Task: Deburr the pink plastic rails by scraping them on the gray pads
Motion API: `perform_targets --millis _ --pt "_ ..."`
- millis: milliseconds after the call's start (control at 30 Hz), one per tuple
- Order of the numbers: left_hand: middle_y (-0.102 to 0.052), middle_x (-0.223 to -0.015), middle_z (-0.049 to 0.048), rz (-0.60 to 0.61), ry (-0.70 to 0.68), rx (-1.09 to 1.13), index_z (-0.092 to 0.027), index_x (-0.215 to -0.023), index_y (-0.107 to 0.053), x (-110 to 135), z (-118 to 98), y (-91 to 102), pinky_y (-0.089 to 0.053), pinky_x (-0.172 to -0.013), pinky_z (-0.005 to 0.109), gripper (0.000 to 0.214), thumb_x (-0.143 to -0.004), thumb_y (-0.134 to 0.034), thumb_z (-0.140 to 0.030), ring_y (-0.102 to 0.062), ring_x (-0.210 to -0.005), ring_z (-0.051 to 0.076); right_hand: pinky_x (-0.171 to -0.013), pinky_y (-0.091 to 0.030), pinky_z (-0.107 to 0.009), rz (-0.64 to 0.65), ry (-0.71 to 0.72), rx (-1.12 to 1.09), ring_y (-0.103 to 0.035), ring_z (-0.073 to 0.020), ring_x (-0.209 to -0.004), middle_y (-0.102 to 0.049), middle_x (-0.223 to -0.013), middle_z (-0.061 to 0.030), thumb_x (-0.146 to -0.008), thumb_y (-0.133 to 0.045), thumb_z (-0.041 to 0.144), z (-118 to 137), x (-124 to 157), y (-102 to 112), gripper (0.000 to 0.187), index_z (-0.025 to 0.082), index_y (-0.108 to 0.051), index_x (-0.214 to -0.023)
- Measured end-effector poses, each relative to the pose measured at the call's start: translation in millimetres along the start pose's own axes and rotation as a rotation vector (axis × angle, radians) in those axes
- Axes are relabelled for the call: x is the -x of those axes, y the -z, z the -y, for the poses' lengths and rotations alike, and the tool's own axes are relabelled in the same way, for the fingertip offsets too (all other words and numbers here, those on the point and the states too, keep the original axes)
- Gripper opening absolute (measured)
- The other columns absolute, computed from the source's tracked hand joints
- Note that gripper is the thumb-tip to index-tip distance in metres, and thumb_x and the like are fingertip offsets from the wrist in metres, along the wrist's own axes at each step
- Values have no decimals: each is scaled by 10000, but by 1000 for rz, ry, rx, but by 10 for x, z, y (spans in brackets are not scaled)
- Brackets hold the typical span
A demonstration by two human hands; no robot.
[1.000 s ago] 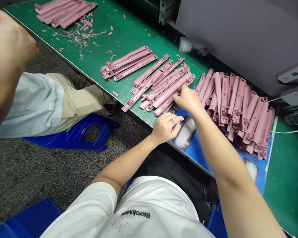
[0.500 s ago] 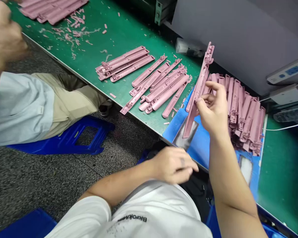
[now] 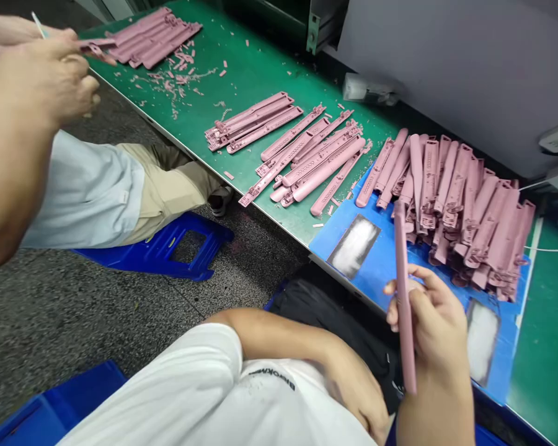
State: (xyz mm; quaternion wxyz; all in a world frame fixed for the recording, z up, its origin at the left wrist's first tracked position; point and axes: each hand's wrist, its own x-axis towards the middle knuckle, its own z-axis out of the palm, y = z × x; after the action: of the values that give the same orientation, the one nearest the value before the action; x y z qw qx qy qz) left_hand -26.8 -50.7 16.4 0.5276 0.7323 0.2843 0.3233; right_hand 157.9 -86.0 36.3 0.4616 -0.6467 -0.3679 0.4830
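At lower right, the right hand pinches 1 strip, which could slip if this grip slackens; the left hand's grip I cannot tell.

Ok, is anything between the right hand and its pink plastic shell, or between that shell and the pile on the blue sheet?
Nothing visible: the right hand grips the pink plastic shell, whose upper end overlaps the pile on the blue sheet in this view; whether they touch is unclear.
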Motion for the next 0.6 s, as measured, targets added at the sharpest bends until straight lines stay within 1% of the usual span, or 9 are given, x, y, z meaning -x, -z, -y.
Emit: perform_targets --millis 67,167,233,300,333,400,467,533,600 --pt "-851 -965 131 -123 18 24 -242 -1090 -900 237 141 435 -690 -849 459 359 -968 -872 -579 -835 -939 343 -390 -592 -261 -45 40 16 -687 -168 -472 -826 -905 -30 -954 -966 491 -94 130 148 476 258 -747 -1308" --pt "-821 -879 123 -293 67 26 -215 -997 -869 497 372 1163 -663 -825 440 395 -961 -884 -608 -797 -856 316 -497 -689 -291 -28 80 -53 -797 -205 -614 -857 -995 -74 -978 -963 442 -240 253 348 314 247 -842 -1192" --pt "-814 -885 108 -437 141 -59 -211 -980 -852 476 522 1670 -634 -840 407 386 -994 -837 -597 -761 -837 282 -542 -727 -332 62 109 -180 -840 -238 -681 -878 -1049 -105 -995 -934 410 -322 294 450 223 249 -904 -1146" --pt "-806 -959 78 -635 254 -354 -215 -1057 -830 304 664 2122 -600 -889 367 282 -981 -833 -486 -736 -888 257 -579 -749 -362 155 172 -316 -858 -260 -725 -888 -1064 -124 -1003 -903 373 -385 321 529 214 258 -942 -1179" --pt "-780 -940 67 -672 382 -511 -210 -1058 -804 188 726 2300 -582 -914 360 230 -977 -823 -425 -722 -900 254 -596 -754 -362 185 218 -369 -857 -257 -735 -887 -1054 -125 -1002 -896 351 -412 336 565 226 262 -950 -1202" --pt "-710 -846 52 -630 612 -724 -209 -979 -730 -37 824 2532 -553 -914 371 199 -943 -846 -367 -693 -876 271 -622 -753 -340 194 300 -411 -843 -230 -734 -877 -1026 -112 -996 -901 290 -467 377 636 264 275 -948 -1255" --pt "-635 -760 35 -542 730 -828 -228 -899 -640 -177 883 2618 -529 -877 388 280 -917 -884 -362 -660 -827 287 -634 -748 -329 143 361 -385 -826 -207 -725 -860 -1016 -96 -979 -934 239 -533 432 711 328 292 -934 -1302" --pt "-582 -713 20 -478 742 -854 -241 -848 -576 -199 909 2631 -498 -811 381 363 -891 -912 -370 -617 -767 277 -644 -750 -357 87 401 -343 -819 -213 -731 -842 -1011 -81 -929 -1012 261 -607 490 787 431 311 -915 -1345" --pt "-547 -681 1 -501 665 -786 -239 -825 -557 -130 909 2624 -447 -717 345 393 -840 -928 -370 -554 -693 233 -638 -737 -389 2 470 -300 -806 -229 -724 -818 -964 -57 -840 -1105 393 -662 539 868 552 329 -907 -1352"
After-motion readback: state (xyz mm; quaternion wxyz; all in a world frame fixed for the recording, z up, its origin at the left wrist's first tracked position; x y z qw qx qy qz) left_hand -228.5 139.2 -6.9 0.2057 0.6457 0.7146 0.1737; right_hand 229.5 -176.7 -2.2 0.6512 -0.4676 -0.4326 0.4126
